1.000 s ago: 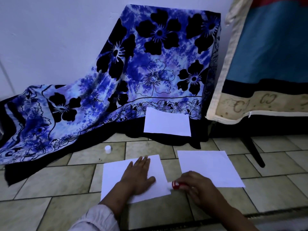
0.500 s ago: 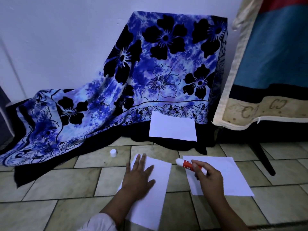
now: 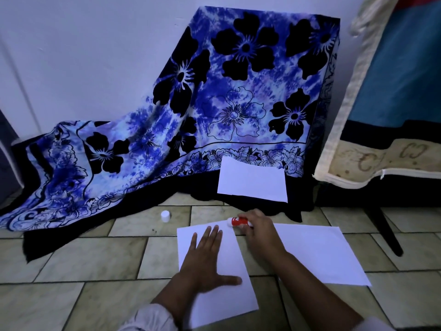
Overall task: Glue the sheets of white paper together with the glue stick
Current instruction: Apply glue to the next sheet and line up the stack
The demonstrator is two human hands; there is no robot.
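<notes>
the scene is dim, with a cold blue cast over everything. the light is soft and even. the wall [image 3: 95, 56] is a pale grey-blue that darkens toward the left edge. the white sheet on the right [image 3: 317, 254] is among the brightest patches, almost without surface detail. the black hem of the patterned cloth [image 3: 238, 103] sinks into shadow where it meets the floor tiles [image 3: 95, 256]. the left hand [image 3: 207, 263] looks soft at its edges, smeared around the thumb; the right hand [image 3: 260, 232] and the glue stick [image 3: 238, 221] are a little sharper. the tile joints splay toward the corners, and the forearms stretch at the bottom edge.
</notes>
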